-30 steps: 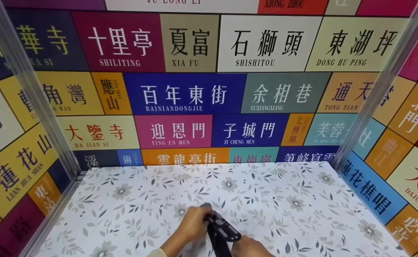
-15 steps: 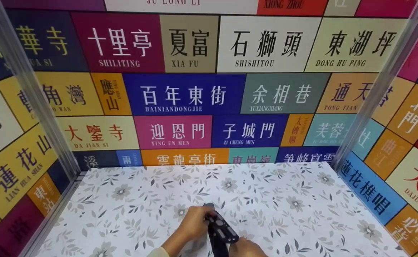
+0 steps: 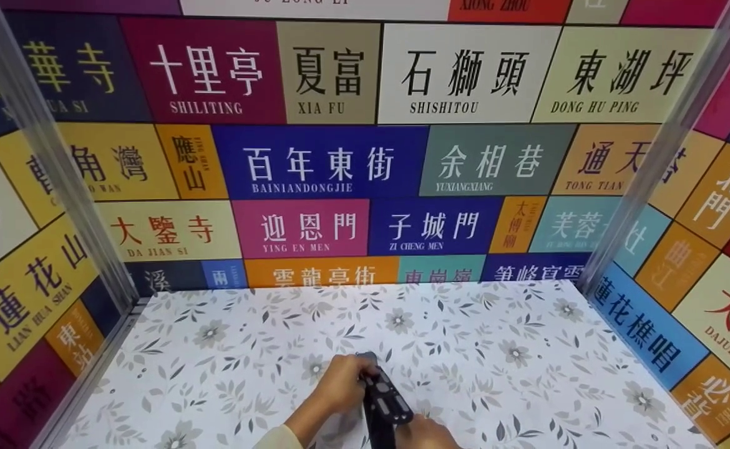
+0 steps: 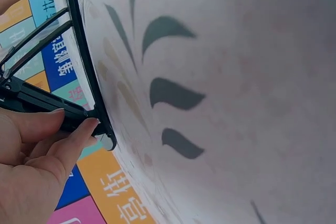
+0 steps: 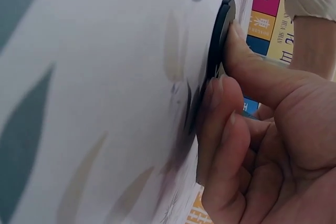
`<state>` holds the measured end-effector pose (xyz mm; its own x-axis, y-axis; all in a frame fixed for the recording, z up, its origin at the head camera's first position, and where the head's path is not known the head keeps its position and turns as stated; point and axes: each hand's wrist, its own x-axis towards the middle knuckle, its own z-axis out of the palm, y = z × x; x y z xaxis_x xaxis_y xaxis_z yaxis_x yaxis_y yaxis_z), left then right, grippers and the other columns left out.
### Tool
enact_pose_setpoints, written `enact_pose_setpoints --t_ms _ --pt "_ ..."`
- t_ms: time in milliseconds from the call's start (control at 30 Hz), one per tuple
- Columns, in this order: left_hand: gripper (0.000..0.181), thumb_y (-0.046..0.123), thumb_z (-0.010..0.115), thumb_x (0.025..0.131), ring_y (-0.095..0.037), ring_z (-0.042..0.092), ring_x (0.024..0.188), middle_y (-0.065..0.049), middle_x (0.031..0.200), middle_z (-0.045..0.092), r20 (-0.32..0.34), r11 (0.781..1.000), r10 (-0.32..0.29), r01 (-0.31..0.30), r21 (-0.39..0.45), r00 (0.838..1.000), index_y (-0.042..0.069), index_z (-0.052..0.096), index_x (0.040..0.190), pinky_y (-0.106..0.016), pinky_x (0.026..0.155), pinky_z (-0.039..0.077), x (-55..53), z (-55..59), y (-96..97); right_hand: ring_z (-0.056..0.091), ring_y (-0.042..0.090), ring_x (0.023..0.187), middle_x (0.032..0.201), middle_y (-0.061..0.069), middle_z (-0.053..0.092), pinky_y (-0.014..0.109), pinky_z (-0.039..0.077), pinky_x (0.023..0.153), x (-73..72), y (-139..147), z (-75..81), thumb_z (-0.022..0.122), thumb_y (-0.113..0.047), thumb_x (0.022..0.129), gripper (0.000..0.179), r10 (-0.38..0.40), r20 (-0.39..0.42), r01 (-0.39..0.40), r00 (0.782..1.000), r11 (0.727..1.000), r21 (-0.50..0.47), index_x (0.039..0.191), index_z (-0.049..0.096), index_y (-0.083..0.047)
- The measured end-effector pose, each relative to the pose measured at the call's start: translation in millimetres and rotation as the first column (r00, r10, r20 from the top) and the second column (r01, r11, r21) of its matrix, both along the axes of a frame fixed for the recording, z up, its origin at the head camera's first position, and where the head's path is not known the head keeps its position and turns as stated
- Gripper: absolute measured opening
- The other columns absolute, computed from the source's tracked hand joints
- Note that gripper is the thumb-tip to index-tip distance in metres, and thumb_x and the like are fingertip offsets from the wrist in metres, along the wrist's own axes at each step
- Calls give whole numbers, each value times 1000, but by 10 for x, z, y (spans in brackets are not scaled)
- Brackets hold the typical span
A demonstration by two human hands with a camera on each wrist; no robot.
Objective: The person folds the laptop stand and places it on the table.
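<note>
A black folding stand, with slots and holes along its upper arm, rests on the white leaf-patterned tabletop near the front. My left hand pinches its far end between thumb and fingers. In the left wrist view, the stand shows a long flat bar and two thin struts joined to a thicker arm. My right hand holds the near end, partly cut off by the lower edge. The right wrist view has the thumb against the stand's rounded black end, with curled fingers below.
A back wall of coloured panels with Chinese lettering rises behind the table. Similar side panels stand left and right. Metal corner posts, one at the left and one at the right, frame the space.
The near end of the stand and my right hand have shifted slightly left. My left hand keeps its pinch on the far end, almost in place.
</note>
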<state>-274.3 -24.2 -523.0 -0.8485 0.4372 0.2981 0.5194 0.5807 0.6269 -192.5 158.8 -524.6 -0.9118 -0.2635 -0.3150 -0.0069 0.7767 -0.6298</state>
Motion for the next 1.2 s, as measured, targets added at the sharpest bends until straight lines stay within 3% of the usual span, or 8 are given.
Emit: enact_pose_setpoints --t_ms 133,300,533,800,1000,1200 --pt "41 -14 54 60 -4 60 66 4 76 70 -12 1000 1 -1 -5 1000 11 74 85 -18 63 50 -9 4 -8 55 24 65 73 7 61 44 45 61 7 -19 -3 53 -22 81 16 -39 -24 39 999 999 -7 82 61 -8" --pt "41 -14 54 62 -6 62 69 4 78 70 26 1000 -5 5 -10 1000 11 74 87 -19 65 50 -25 22 -16 53 24 67 76 8 59 44 44 63 45 -34 -7 51 -22 82 20 -67 -40 66 997 997 -31 87 61 -6" --pt "44 -16 53 62 -5 63 75 4 84 72 86 1000 3 -2 -10 996 12 74 88 -21 70 51 -34 22 -16 50 17 60 68 -1 55 33 39 53 104 -92 -22 57 -26 78 13 29 -158 -28 987 1000 9 77 56 -13" --pt "43 -15 53 63 -6 63 76 3 85 72 82 1000 11 -8 -26 997 12 75 90 -22 71 52 -46 15 -8 51 19 65 70 1 56 38 41 59 111 -144 17 58 -26 77 13 -32 -60 31 998 999 -14 77 57 -13" --pt "45 -16 53 62 -6 63 76 2 86 72 131 1000 2 1 -21 991 10 74 91 -21 70 52 -46 26 -11 52 19 63 67 2 57 36 40 56 140 -188 22 56 -26 78 14 -97 -28 95 995 994 -46 73 57 -12" --pt "44 -16 53 61 -6 63 75 2 83 72 129 1000 2 -1 -5 992 10 74 89 -21 70 52 -43 30 -24 53 22 62 68 7 59 40 42 58 87 -226 45 50 -24 80 18 -149 30 148 988 989 12 73 57 -9"
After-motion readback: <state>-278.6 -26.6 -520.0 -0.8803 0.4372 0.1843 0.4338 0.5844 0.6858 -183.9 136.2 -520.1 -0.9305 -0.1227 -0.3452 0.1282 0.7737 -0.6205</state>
